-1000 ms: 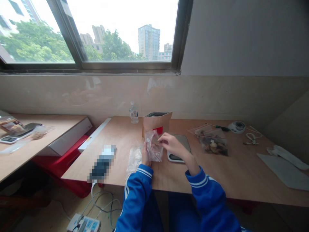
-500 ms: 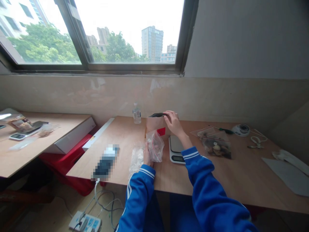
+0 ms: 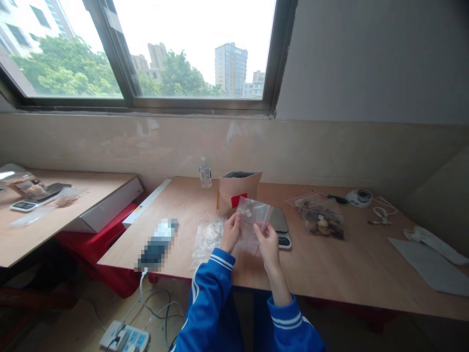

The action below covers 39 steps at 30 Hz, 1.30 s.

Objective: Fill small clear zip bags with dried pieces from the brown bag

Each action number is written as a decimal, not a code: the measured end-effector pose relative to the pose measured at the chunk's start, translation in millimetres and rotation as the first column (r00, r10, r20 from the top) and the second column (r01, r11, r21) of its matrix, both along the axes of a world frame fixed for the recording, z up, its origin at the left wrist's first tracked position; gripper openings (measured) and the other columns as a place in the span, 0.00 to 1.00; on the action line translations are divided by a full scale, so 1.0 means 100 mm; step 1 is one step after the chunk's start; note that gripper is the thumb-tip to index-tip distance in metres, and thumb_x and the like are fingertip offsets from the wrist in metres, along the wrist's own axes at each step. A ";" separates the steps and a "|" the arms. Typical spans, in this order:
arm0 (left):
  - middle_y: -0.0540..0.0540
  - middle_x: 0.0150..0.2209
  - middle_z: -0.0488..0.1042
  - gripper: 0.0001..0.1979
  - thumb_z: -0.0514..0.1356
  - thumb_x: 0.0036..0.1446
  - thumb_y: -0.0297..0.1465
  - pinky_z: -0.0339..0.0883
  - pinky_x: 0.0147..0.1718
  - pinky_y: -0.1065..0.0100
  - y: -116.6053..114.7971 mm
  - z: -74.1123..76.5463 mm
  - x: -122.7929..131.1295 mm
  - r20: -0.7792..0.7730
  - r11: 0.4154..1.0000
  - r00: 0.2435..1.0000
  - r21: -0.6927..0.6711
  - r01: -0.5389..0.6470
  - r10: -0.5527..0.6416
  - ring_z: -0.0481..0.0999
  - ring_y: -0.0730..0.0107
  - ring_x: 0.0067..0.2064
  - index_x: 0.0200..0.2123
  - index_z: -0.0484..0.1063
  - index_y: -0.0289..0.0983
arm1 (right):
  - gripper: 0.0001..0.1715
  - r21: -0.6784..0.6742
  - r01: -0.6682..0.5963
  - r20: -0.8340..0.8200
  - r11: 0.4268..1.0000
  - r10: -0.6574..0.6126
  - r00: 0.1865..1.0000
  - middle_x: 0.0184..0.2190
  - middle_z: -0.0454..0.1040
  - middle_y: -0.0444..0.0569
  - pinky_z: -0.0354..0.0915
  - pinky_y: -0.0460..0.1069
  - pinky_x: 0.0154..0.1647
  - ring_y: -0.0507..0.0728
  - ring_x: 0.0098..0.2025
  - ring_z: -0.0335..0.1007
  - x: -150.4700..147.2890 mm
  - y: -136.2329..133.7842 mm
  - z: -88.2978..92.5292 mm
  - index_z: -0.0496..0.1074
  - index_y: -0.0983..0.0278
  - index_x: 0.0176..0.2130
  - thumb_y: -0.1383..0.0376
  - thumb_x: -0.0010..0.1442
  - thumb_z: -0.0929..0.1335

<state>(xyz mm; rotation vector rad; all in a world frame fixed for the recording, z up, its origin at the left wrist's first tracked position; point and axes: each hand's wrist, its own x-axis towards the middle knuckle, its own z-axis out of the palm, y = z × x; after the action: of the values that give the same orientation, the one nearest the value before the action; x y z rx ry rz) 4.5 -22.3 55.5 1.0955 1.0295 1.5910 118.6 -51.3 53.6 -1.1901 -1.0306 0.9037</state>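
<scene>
A clear zip bag (image 3: 252, 215) with a red seal line hangs between my two hands, in front of an open brown paper pouch (image 3: 240, 188) that stands upright. My left hand (image 3: 231, 232) pinches the bag's left side. On its right side, near the red line, my right hand (image 3: 268, 243) grips it. The bag looks flat, with nothing visible inside. Partly behind the bag and my right hand lies a white scale (image 3: 280, 222). Crumpled clear plastic bags (image 3: 207, 242) lie just left of my left hand.
Filled zip bags (image 3: 324, 222) lie at the right, near a white round camera (image 3: 361, 197) and its cable. A bottle (image 3: 205, 173) stands at the back. A phone (image 3: 157, 247) is at the left. White sheets (image 3: 428, 264) lie far right.
My right hand has left the paper pouch's top edge and come down to grip the clear bag. The bag is now spread between both hands, and the pouch stands untouched.
</scene>
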 end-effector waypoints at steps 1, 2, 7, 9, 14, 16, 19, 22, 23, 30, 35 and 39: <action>0.46 0.32 0.76 0.16 0.59 0.55 0.41 0.65 0.34 0.71 -0.04 0.08 0.00 -0.110 0.999 0.994 0.032 0.020 -0.017 0.73 0.66 0.35 0.33 0.77 0.34 | 0.25 -0.010 0.031 -0.065 0.999 -0.032 0.997 0.31 0.75 0.52 0.68 0.52 0.33 0.59 0.33 0.72 0.04 -0.02 0.02 0.69 0.65 0.35 0.48 0.48 0.71; 0.46 0.31 0.75 0.17 0.57 0.57 0.42 0.65 0.33 0.71 -0.07 0.15 0.01 -0.210 0.998 0.978 0.061 0.029 -0.016 0.72 0.67 0.34 0.34 0.76 0.34 | 0.25 -0.017 0.059 -0.124 0.998 -0.061 0.990 0.28 0.75 0.50 0.68 0.50 0.29 0.58 0.31 0.72 0.08 -0.04 0.04 0.69 0.65 0.34 0.48 0.47 0.72; 0.52 0.22 0.68 0.22 0.49 0.61 0.45 0.58 0.23 0.73 -0.25 0.37 0.00 -0.425 0.999 0.905 0.048 0.020 0.002 0.62 0.76 0.20 0.35 0.74 0.35 | 0.24 -0.030 0.056 -0.246 0.998 -0.061 0.967 0.24 0.75 0.46 0.57 0.44 0.15 0.51 0.19 0.65 0.14 -0.16 0.13 0.70 0.65 0.34 0.49 0.47 0.73; 0.52 0.22 0.68 0.22 0.49 0.61 0.46 0.57 0.21 0.73 -0.32 0.38 -0.02 -0.439 1.000 0.899 0.021 0.012 -0.002 0.62 0.76 0.20 0.34 0.74 0.35 | 0.24 -0.044 0.000 -0.232 0.999 -0.010 0.973 0.25 0.75 0.47 0.52 0.43 0.12 0.48 0.14 0.60 0.14 -0.20 0.10 0.70 0.65 0.36 0.49 0.48 0.72; 0.53 0.16 0.63 0.24 0.47 0.60 0.46 0.57 0.21 0.72 -0.46 0.34 -0.28 -0.502 0.978 0.856 -0.087 -0.191 0.123 0.65 0.72 0.19 0.37 0.74 0.35 | 0.28 -0.090 -0.003 -0.102 0.996 -0.007 0.995 0.25 0.74 0.47 0.54 0.43 0.11 0.47 0.13 0.58 0.49 -0.16 0.04 0.70 0.66 0.40 0.46 0.50 0.69; 0.54 0.14 0.62 0.24 0.45 0.60 0.46 0.57 0.21 0.72 -0.49 0.32 -0.48 -0.542 0.946 0.824 -0.149 -0.289 0.166 0.66 0.70 0.19 0.39 0.74 0.35 | 0.27 -0.081 0.099 0.005 0.992 -0.099 0.995 0.29 0.75 0.49 0.59 0.44 0.15 0.51 0.19 0.64 0.81 -0.02 0.04 0.70 0.65 0.41 0.46 0.51 0.67; 0.51 0.16 0.67 0.23 0.44 0.61 0.43 0.59 0.23 0.70 -0.50 0.28 -0.78 -0.637 0.902 0.755 -0.221 -0.371 0.155 0.70 0.67 0.22 0.42 0.73 0.36 | 0.22 0.068 0.231 0.356 0.971 -0.240 0.903 0.36 0.75 0.56 0.68 0.53 0.31 0.60 0.35 0.70 1.36 0.30 0.00 0.72 0.66 0.39 0.51 0.53 0.64; 0.47 0.22 0.74 0.19 0.46 0.60 0.39 0.62 0.29 0.68 -0.51 0.23 -0.95 -0.763 0.840 0.638 -0.279 -0.466 0.100 0.75 0.62 0.30 0.43 0.71 0.36 | 0.24 0.193 0.373 0.710 0.908 -0.392 0.586 0.45 0.70 0.66 0.59 0.64 0.49 0.70 0.50 0.63 1.76 0.60 -0.17 0.71 0.70 0.43 0.58 0.51 0.65; 0.45 0.24 0.75 0.17 0.48 0.60 0.38 0.62 0.31 0.67 -0.52 0.21 -0.98 -0.806 0.819 0.587 -0.283 -0.500 0.080 0.76 0.60 0.34 0.43 0.71 0.37 | 0.27 0.187 0.409 0.773 0.893 -0.391 0.500 0.48 0.67 0.70 0.56 0.65 0.51 0.72 0.52 0.60 1.84 0.67 -0.25 0.69 0.73 0.46 0.59 0.49 0.66; 0.46 0.29 0.75 0.17 0.52 0.57 0.42 0.64 0.35 0.66 -0.43 0.01 -1.00 -0.834 0.884 0.546 -0.193 -0.426 0.081 0.76 0.61 0.35 0.43 0.72 0.39 | 0.24 0.189 0.381 0.886 0.905 -0.325 0.332 0.47 0.64 0.72 0.53 0.63 0.50 0.73 0.53 0.56 2.03 0.76 -0.68 0.67 0.76 0.45 0.67 0.48 0.65; 0.47 0.27 0.72 0.19 0.54 0.55 0.44 0.67 0.37 0.63 -0.30 -0.10 -1.01 -0.753 0.949 0.655 -0.164 -0.269 0.056 0.75 0.62 0.33 0.42 0.72 0.36 | 0.06 0.211 0.353 0.888 0.912 -0.329 0.320 0.37 0.69 0.63 0.56 0.60 0.46 0.69 0.47 0.60 2.06 0.72 -0.60 0.70 0.67 0.27 0.66 0.49 0.64; 0.31 0.53 0.65 0.31 0.61 0.51 0.37 0.63 0.50 0.51 -0.30 -0.15 -0.92 -0.841 0.849 0.392 0.138 -0.510 0.372 0.66 0.50 0.55 0.56 0.61 0.31 | 0.08 0.219 0.330 0.838 0.918 -0.350 0.418 0.27 0.72 0.56 0.59 0.58 0.41 0.65 0.37 0.66 2.01 0.58 -0.32 0.67 0.64 0.23 0.64 0.49 0.63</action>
<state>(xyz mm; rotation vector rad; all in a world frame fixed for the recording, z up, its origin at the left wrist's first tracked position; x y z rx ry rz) -87.6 -52.7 40.3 1.6503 2.2462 1.2691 319.7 6.6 22.0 -1.8273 -1.4922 -0.1453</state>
